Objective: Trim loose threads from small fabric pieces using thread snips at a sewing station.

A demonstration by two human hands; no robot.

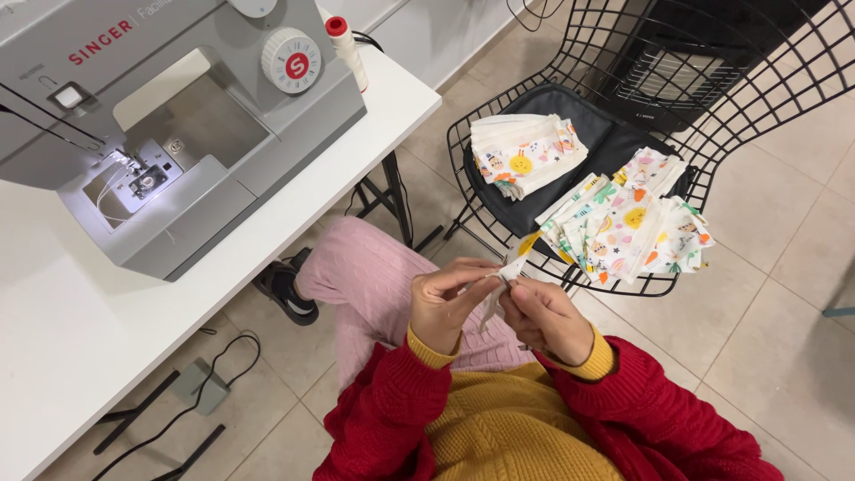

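Low centre of frame: left hand and right hand meeting, fingertips of both pinched shut on a small pale fabric strip. Long axis slanting from upper right to lower left, hanging just below the fingertips; both hands equally near. Soft, thin, limp. Beyond, upper right: black wire chair bearing printed fabric stacks. Upper left: grey sewing machine on white table.

Red chunky-knit cardigan over mustard ribbed sweater, mustard cuffs showing; pink ribbed trousers; dark shoe.
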